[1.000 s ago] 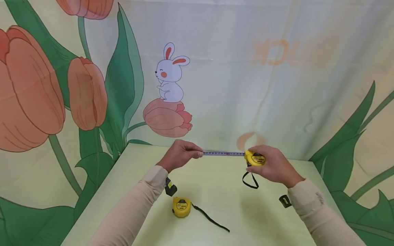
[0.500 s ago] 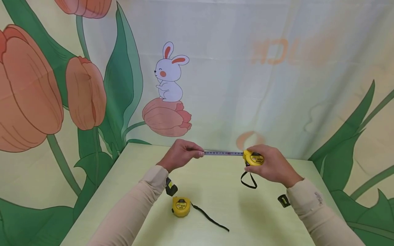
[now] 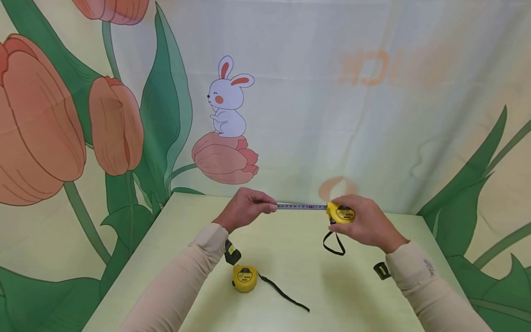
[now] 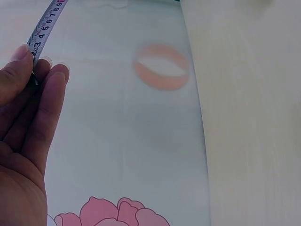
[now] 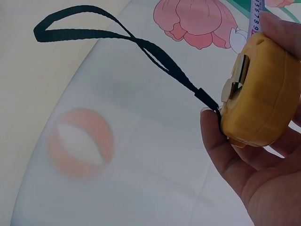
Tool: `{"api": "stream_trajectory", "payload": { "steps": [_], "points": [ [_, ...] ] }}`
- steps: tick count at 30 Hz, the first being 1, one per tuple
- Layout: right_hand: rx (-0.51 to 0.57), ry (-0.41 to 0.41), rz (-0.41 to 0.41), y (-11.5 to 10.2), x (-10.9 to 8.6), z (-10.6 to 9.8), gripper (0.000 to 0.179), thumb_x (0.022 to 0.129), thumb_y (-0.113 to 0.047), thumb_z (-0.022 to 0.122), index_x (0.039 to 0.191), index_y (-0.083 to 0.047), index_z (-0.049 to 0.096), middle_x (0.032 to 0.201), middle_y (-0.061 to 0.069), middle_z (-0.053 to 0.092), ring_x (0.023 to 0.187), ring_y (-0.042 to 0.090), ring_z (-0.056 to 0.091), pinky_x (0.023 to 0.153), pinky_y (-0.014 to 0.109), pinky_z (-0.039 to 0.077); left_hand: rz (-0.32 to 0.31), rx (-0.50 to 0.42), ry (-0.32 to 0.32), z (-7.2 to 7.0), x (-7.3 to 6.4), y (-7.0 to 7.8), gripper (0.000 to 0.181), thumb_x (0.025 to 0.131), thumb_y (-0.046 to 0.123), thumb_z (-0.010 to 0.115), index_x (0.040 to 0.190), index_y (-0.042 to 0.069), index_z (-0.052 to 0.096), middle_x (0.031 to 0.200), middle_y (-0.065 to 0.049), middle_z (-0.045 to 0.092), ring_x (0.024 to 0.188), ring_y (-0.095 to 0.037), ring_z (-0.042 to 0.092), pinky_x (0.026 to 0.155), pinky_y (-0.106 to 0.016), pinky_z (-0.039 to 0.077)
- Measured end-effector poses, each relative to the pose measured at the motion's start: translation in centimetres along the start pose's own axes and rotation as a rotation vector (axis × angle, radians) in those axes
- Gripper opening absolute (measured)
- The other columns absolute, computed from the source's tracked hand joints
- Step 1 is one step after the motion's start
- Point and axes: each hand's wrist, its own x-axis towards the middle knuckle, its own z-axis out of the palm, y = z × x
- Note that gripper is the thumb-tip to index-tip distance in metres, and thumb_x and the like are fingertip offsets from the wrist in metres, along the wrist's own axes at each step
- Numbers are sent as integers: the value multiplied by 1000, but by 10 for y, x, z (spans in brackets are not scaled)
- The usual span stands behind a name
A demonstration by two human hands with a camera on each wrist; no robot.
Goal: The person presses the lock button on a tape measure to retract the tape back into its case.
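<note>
Above the table's far part, my left hand [image 3: 242, 208] pinches the end of a steel blade [image 3: 302, 207] between thumb and fingers. That printed blade runs straight across to a yellow tape measure [image 3: 344, 214], whose case my right hand [image 3: 371, 223] grips. In the right wrist view, the thumb and fingers wrap the case [image 5: 263, 94], and a black wrist strap [image 5: 84, 34] hangs from it in a loop. The left wrist view shows the blade [image 4: 44, 30] coming out between the fingertips, which hide its tip. A second yellow tape measure [image 3: 244, 279] lies on the table, nearer the body.
The second tape measure's black strap [image 3: 286, 295] trails to the right over the pale table [image 3: 298, 258]. A printed curtain [image 3: 307, 101] with tulips and a rabbit hangs right behind the far edge. Black wrist-worn devices sit under both cuffs.
My hands have drawn slightly closer together, and the stretch of blade between them is a little shorter. Both grips stay the same, and the tape measure on the table has not moved.
</note>
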Motion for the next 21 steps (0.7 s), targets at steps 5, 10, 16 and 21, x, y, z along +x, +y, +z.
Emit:
{"api": "stream_trajectory", "payload": {
  "steps": [5,10,16,21],
  "points": [
    [-2,1,0,-1,-2,1,53,73,-29,87,120,-16,67,115,1,68,93,18,61,80,35,55,0,3,-9,3,0,2,12,91,20,72,101,18,79,93,-1,77,90,-25,72,86,-35,59],
    [0,5,4,-3,-5,-1,52,72,-28,88,119,-16,68,115,0,68,93,18,61,80,36,56,1,-13,-16,5,0,2,13,91,20,72,101,17,79,94,-2,77,92,-26,72,87,-36,59],
    [13,3,13,-3,-6,0,53,73,-29,88,120,-17,67,116,0,68,94,17,61,81,36,56,-1,-20,-18,6,-1,5,13,91,19,72,102,17,78,94,-3,77,90,-23,72,88,-37,59],
    [8,8,6,-4,-9,0,53,72,-29,88,120,-16,67,116,0,68,94,17,61,81,36,56,-4,-16,-21,9,-2,6,13,91,19,72,101,17,78,93,-2,77,88,-20,71,89,-36,59]
  ]
}}
